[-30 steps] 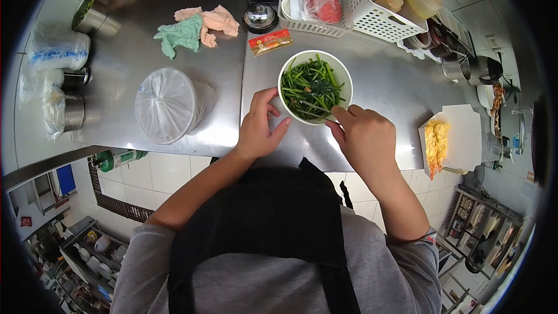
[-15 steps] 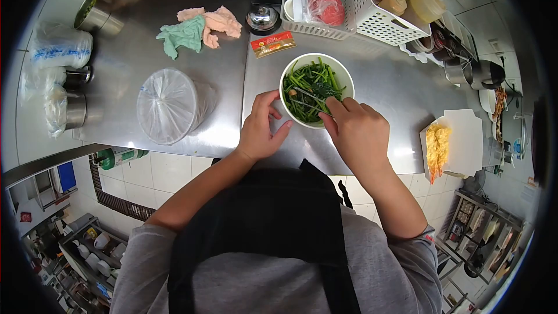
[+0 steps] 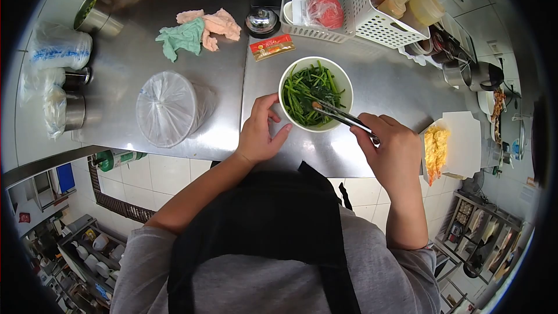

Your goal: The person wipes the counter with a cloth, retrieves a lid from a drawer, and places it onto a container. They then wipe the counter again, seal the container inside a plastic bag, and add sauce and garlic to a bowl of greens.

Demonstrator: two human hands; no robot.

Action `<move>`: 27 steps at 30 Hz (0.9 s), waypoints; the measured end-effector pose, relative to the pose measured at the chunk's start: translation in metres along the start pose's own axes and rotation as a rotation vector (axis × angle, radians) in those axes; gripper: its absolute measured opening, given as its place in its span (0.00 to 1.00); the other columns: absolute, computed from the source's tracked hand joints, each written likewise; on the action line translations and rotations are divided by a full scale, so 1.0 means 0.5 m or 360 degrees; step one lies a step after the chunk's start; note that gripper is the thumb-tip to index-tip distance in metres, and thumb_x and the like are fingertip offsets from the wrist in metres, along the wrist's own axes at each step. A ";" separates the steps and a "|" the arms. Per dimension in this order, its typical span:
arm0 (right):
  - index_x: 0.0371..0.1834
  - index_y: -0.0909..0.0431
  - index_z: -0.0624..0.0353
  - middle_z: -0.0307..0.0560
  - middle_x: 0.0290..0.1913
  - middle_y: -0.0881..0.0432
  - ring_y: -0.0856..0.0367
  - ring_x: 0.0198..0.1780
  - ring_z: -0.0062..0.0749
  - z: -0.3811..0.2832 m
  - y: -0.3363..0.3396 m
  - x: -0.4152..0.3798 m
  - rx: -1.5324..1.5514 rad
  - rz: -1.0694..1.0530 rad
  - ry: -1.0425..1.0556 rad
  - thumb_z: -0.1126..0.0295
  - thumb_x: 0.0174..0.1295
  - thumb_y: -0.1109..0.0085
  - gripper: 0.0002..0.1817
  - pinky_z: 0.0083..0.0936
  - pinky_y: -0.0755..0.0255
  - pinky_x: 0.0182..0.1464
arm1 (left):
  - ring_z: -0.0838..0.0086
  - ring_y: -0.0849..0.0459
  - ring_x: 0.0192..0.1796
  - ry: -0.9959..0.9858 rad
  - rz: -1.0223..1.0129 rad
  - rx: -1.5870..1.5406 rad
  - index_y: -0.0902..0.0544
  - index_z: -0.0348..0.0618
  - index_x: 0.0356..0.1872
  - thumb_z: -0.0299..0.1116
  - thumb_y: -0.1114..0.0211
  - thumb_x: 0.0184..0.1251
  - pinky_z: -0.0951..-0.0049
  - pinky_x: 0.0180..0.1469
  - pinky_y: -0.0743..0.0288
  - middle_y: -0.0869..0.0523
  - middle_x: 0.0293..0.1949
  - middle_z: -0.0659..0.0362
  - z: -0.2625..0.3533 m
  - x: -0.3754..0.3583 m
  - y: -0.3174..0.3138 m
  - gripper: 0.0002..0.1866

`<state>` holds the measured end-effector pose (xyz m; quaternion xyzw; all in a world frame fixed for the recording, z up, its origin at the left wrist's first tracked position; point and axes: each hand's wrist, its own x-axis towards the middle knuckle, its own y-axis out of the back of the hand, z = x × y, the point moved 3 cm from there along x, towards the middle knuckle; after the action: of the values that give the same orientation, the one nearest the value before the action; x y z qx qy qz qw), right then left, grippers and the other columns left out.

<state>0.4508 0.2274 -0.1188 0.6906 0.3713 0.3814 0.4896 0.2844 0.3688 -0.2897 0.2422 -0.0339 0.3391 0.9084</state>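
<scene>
A white round bowl (image 3: 344,72) full of cooked leafy greens (image 3: 314,87) stands near the front of the steel counter. Against the bowl's left side my left hand (image 3: 260,131) is cupped, index fingertip at the rim and thumb below it, steadying it. Metal tongs (image 3: 347,117) are gripped in my right hand (image 3: 390,142), to the right of the bowl. The tongs reach over the rim, their tips down in the greens beside a small brownish piece (image 3: 317,105).
A plastic-wrapped tub (image 3: 167,107) stands left. Behind are cloths (image 3: 183,38), a red packet (image 3: 273,47), a bell (image 3: 262,21) and baskets (image 3: 386,28) with bottles and dishes. At right, an open white box (image 3: 463,142) holds battered fried food (image 3: 435,148).
My right hand has drawn back right and toward me, now holding the tongs farther from the bowl. More of the greens shows. My left hand stays at the bowl.
</scene>
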 end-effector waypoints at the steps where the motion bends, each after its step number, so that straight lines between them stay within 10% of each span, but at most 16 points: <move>1: 0.37 0.15 0.52 0.38 0.22 0.22 0.21 0.21 0.36 0.010 -0.011 -0.002 -0.0056 -0.0070 -0.0012 0.60 0.57 0.31 0.11 0.31 0.29 0.24 | 0.67 0.17 0.39 -0.0002 0.0000 0.0001 0.38 0.39 0.67 0.29 0.30 0.58 0.68 0.41 0.20 0.27 0.57 0.48 0.000 0.000 0.000 0.36; 27: 0.31 0.20 0.53 0.40 0.24 0.21 0.20 0.21 0.37 -0.006 -0.044 0.021 -0.0110 -0.0074 0.0000 0.60 0.58 0.33 0.10 0.32 0.28 0.24 | 0.71 0.19 0.42 0.0048 -0.0026 -0.0055 0.38 0.35 0.68 0.25 0.31 0.58 0.71 0.44 0.26 0.28 0.56 0.52 -0.002 -0.003 -0.003 0.37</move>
<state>0.4495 0.2433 -0.1375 0.6645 0.3739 0.3826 0.5218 0.2841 0.3678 -0.2916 0.2215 -0.0242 0.3346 0.9156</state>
